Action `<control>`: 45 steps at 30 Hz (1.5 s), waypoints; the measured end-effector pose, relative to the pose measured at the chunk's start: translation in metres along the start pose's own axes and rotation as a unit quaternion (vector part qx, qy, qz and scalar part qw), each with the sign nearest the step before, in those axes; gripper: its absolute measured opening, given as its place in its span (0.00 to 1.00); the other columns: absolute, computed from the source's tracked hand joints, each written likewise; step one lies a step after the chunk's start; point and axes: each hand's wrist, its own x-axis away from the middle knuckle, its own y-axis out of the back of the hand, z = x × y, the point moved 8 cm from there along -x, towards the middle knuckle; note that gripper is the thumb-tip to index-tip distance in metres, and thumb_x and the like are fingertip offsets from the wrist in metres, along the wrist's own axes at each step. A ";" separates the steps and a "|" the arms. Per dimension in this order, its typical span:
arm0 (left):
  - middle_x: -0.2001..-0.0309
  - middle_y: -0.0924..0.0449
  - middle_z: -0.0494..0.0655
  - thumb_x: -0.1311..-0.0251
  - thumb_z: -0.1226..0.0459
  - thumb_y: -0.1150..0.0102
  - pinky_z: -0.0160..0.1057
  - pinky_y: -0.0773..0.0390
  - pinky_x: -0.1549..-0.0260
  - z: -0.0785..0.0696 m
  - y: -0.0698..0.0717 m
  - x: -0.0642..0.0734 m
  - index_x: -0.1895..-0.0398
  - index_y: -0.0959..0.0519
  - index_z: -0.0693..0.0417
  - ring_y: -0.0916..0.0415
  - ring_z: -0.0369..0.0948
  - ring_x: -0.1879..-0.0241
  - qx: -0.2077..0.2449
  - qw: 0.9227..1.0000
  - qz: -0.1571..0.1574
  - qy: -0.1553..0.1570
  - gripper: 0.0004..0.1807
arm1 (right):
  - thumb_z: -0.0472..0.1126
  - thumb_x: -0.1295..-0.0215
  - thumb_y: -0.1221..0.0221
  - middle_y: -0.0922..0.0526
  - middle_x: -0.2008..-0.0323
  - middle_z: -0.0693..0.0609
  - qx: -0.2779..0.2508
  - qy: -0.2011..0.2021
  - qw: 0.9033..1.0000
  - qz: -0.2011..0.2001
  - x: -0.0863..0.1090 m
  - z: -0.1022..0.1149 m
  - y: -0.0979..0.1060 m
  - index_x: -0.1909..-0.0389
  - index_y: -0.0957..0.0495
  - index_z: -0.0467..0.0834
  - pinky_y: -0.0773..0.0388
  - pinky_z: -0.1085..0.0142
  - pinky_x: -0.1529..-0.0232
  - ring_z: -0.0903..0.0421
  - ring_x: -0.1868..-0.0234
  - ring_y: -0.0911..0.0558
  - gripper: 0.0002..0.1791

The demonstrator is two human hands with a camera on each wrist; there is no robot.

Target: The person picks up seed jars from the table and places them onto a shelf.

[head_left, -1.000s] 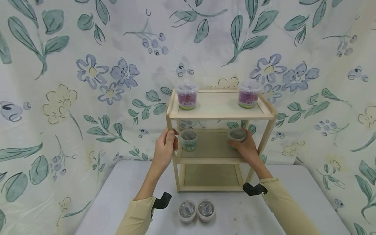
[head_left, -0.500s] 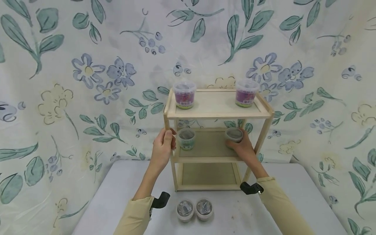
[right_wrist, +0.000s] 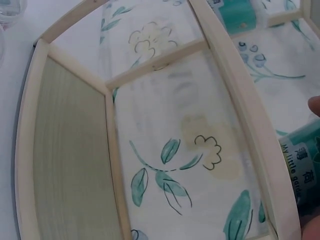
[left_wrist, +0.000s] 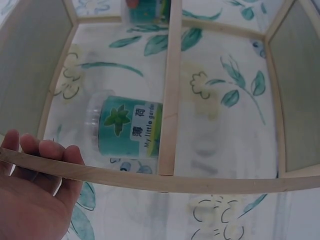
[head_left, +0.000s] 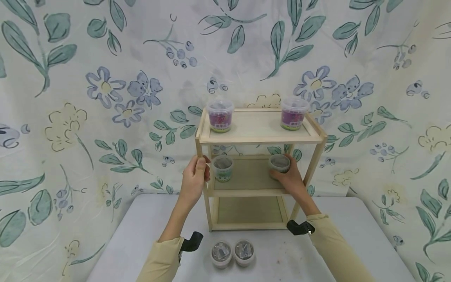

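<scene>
A three-tier wooden shelf rack (head_left: 258, 127) stands on the white table. My left hand (head_left: 193, 178) grips its left front post, fingers curled round the wood, as the left wrist view also shows. On the right of the middle tier, my right hand (head_left: 293, 180) holds a teal-labelled plastic cup (head_left: 279, 163) with dark contents, thumb in front. At the right edge of the right wrist view, that cup's label (right_wrist: 302, 165) reads "My little garden"; most of the hand is out of that frame. A matching teal cup (head_left: 223, 168) sits on the middle tier's left side, near my left hand.
Two purple-labelled clear cups (head_left: 220, 117) (head_left: 294, 115) stand at the left and right of the top tier. Two lidded cups (head_left: 221, 252) (head_left: 244, 251) with packets inside sit on the table (head_left: 282, 260) before the rack. Floral cloth (head_left: 141, 47) hangs behind.
The head view has shifted slightly, so the rack appears a little further left. Both hands keep their places on the post and the cup.
</scene>
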 end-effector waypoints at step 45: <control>0.76 0.34 0.59 0.21 0.58 0.64 0.39 0.28 0.74 0.029 0.002 -0.007 0.58 0.29 0.63 0.35 0.43 0.76 0.011 1.000 -0.018 -0.009 0.17 | 0.42 0.37 0.36 0.41 0.30 0.39 -0.071 0.109 0.991 -0.031 0.010 0.054 0.025 0.28 0.49 0.40 0.51 0.45 0.26 0.45 0.25 0.45 0.43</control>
